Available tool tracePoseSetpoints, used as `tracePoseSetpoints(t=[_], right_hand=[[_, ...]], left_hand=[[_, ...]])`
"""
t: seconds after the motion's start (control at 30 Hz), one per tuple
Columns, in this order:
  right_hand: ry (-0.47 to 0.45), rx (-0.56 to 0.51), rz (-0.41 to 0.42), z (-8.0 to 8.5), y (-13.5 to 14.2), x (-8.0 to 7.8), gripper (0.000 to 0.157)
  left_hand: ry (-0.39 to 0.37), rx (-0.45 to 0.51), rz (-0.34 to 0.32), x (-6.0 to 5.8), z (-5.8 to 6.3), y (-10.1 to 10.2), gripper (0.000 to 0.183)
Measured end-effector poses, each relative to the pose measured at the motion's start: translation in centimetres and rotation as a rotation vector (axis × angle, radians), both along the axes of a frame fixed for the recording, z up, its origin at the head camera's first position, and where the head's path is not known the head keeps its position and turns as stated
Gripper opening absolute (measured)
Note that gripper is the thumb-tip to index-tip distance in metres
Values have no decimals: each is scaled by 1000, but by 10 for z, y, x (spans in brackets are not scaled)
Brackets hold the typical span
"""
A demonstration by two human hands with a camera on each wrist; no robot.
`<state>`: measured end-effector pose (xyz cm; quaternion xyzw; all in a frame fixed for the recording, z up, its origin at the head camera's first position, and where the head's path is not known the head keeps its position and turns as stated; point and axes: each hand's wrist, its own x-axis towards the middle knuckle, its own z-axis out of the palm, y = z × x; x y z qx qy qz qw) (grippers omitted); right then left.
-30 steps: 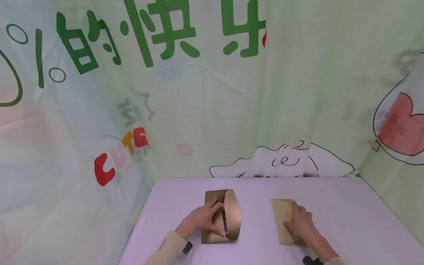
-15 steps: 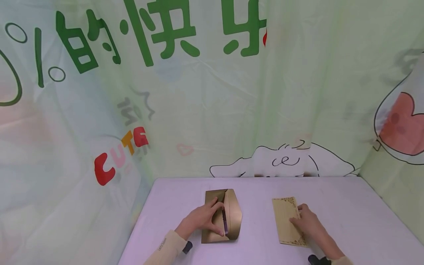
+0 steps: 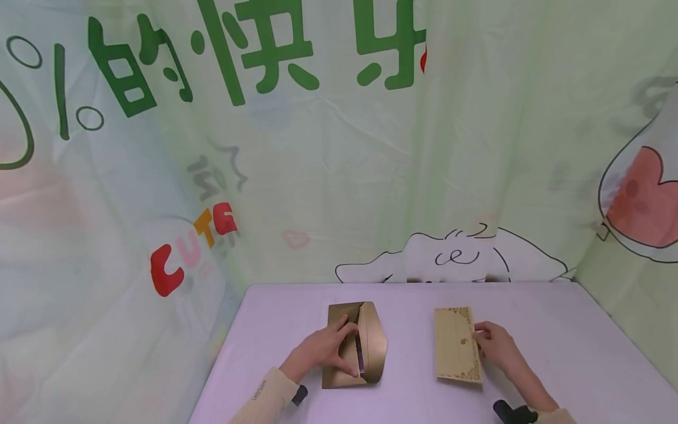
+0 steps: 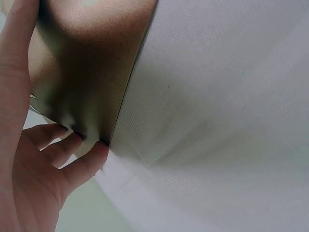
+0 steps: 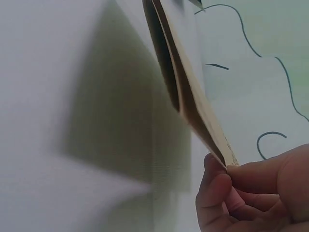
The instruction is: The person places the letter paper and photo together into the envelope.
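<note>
A gold envelope (image 3: 375, 347) lies on the table with its pointed flap folded out to the right. My left hand (image 3: 322, 346) grips its front panel, thumb and fingers spread along the mouth, which gapes; something dark and purplish shows inside. In the left wrist view, several fingertips (image 4: 96, 152) touch the envelope's shiny surface (image 4: 91, 63) by its edge. To the right, a tan folded card (image 3: 454, 347) with brown ornamental corners is lifted off the table. My right hand (image 3: 500, 348) pinches its right edge between thumb and fingers; the right wrist view shows the card's layers (image 5: 193, 96) slightly apart.
Both things are on or over a pale lilac tabletop (image 3: 410, 400). Printed curtains (image 3: 328, 176) surround the table at the back and sides. Dark bands with camera mounts sit at both wrists.
My right hand has slid from the card's face to its right edge and now pinches it. The card has risen and shifted slightly away. My left hand and the envelope stay put.
</note>
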<state>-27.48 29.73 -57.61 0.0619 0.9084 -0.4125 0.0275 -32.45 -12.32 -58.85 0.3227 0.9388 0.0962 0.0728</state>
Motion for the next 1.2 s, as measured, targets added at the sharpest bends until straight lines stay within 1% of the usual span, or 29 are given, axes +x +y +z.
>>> tracePoseSetpoints(t=[0.17,0.27,0.5,0.63,0.9,1.2], right_hand=[[7,-30,-2,11,-4,0,37],[17,-35,-6,14,-5,0,36],[12,-54,-5,11,-8,-2,36],[28,-72,-3,11,-12,-3,35],[35,-104,1,11,-29,-6,34],[41,-120,18,18,-50,-10,34]], left_hand=[[6,7,-5,0,0,-1,99],[5,10,-8,0,0,-1,100],[3,1,-6,-1,-2,-1,103],[-3,-4,-1,-2,-3,-1,102],[0,-16,14,0,-3,-1,103],[1,-5,3,0,-1,0,102]])
